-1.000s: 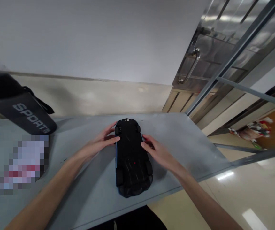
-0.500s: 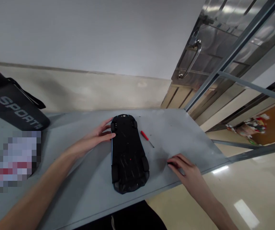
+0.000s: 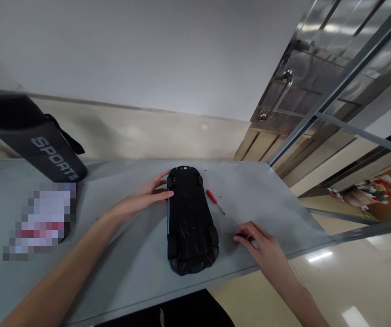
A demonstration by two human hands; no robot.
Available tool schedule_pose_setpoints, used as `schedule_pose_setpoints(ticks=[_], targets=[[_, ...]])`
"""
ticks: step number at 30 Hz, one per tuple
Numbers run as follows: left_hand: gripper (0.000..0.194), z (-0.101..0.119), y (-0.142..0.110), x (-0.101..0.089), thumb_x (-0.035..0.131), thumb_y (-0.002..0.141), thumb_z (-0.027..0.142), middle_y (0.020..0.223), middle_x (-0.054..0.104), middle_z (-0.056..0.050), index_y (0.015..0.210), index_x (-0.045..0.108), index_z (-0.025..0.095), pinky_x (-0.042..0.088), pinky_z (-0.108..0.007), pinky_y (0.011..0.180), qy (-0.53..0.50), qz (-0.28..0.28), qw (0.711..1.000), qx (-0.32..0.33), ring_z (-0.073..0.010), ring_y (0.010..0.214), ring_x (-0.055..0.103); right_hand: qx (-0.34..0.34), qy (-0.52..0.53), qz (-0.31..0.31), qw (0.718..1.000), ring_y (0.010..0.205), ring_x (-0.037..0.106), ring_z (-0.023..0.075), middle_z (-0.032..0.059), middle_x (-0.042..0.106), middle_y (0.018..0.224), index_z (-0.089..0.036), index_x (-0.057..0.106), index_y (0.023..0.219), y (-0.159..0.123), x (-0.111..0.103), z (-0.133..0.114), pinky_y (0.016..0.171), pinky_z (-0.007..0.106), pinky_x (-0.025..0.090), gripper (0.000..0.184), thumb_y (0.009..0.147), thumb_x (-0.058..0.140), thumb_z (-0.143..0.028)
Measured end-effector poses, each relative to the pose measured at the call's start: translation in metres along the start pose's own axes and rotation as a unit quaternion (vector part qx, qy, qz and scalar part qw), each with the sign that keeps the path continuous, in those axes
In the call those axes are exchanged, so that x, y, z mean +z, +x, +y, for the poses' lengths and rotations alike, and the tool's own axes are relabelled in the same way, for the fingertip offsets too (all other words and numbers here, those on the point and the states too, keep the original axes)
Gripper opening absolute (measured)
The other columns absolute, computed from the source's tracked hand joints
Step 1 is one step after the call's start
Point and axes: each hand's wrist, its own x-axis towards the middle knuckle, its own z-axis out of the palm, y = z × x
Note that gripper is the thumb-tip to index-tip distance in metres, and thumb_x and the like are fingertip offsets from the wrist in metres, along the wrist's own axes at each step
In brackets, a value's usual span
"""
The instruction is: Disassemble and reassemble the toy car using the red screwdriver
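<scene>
A toy car [image 3: 191, 213] lies upside down on the grey table, its black underside and wheels facing up and a thin blue edge along its left. My left hand [image 3: 157, 188] grips the car's left side near the far wheel, thumb on the underside. Off to the right of the car, just above the table, my right hand [image 3: 254, 238] pinches a small dark piece [image 3: 240, 235]; the fingers mostly cover it, so its kind cannot be made out. Between car and right hand, nearer the wall, lies a small screwdriver [image 3: 214, 200] with a red handle.
A dark sports bottle [image 3: 42, 136] with a strap stands at the left, beside a blurred-out packet [image 3: 45, 218]. Tiny dark bits are scattered on the tabletop [image 3: 249, 200]. A metal frame bar [image 3: 297, 134] rises at the table's right end. The wall runs along the back.
The view has swung slightly left, so everything sits further right. My right hand, still pinching the small dark piece, has come closer to the car. My left hand keeps its hold.
</scene>
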Motion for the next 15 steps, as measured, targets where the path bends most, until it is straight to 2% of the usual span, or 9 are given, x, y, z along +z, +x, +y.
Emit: schedule_pose_setpoints(ticks=[3,5,7,10,12,15], targets=[[0.091,-0.001,0.000,0.000,0.079,0.090,0.053,0.169,0.047,-0.007,0.167,0.033,0.040,0.037,-0.056,0.127,0.000,-0.002,1.000,-0.001,-0.0362,0.160,0.037,-0.080,0.042,0.059,0.994,0.079,0.077,0.0170,0.0014,0.076,0.091,-0.027,0.071,0.099,-0.013,0.003,-0.025,0.074,0.028,0.067,0.013,0.107,0.062,-0.033],[0.090,-0.004,0.001,0.000,0.079,0.089,0.054,0.168,0.048,-0.006,0.167,0.034,0.041,0.038,-0.056,0.127,0.003,-0.003,1.000,0.001,-0.0370,0.160,0.036,-0.182,0.059,0.045,0.980,0.083,0.079,0.0169,0.0016,0.079,0.095,-0.030,0.075,0.109,-0.024,0.009,-0.044,0.073,0.026,0.068,0.016,0.107,0.060,-0.023],[0.090,-0.006,0.002,-0.001,0.079,0.090,0.055,0.169,0.047,-0.006,0.167,0.035,0.042,0.038,-0.055,0.127,0.010,0.004,1.000,0.002,-0.0376,0.161,0.035,-0.207,0.064,0.036,0.975,0.083,0.078,0.0159,0.0018,0.080,0.097,-0.030,0.077,0.118,-0.031,0.017,-0.060,0.073,0.025,0.069,0.026,0.107,0.057,-0.017],[0.089,-0.005,0.002,-0.001,0.080,0.089,0.056,0.170,0.046,-0.005,0.166,0.036,0.041,0.039,-0.053,0.126,0.015,0.008,1.000,0.007,-0.0374,0.162,0.032,-0.241,0.060,0.055,0.967,0.093,0.079,0.0162,0.0065,0.080,0.106,-0.022,0.075,0.128,-0.034,0.029,-0.075,0.081,0.024,0.068,0.033,0.107,0.052,-0.010],[0.087,-0.002,0.002,0.000,0.080,0.089,0.056,0.170,0.047,-0.004,0.165,0.039,0.041,0.039,-0.052,0.127,0.017,0.000,1.000,0.021,-0.0374,0.162,0.032,-0.262,0.046,0.062,0.962,0.099,0.078,0.0167,0.0079,0.080,0.108,-0.019,0.073,0.131,-0.035,0.035,-0.076,0.086,0.024,0.067,0.035,0.109,0.047,-0.010],[0.086,0.001,0.001,0.002,0.080,0.088,0.057,0.167,0.050,-0.005,0.164,0.041,0.040,0.039,-0.054,0.126,0.016,-0.008,0.999,0.030,-0.0382,0.160,0.035,-0.267,0.021,0.057,0.962,0.099,0.078,0.0175,0.0067,0.081,0.107,-0.020,0.073,0.134,-0.038,0.042,-0.072,0.085,0.025,0.067,0.037,0.109,0.047,-0.012]])
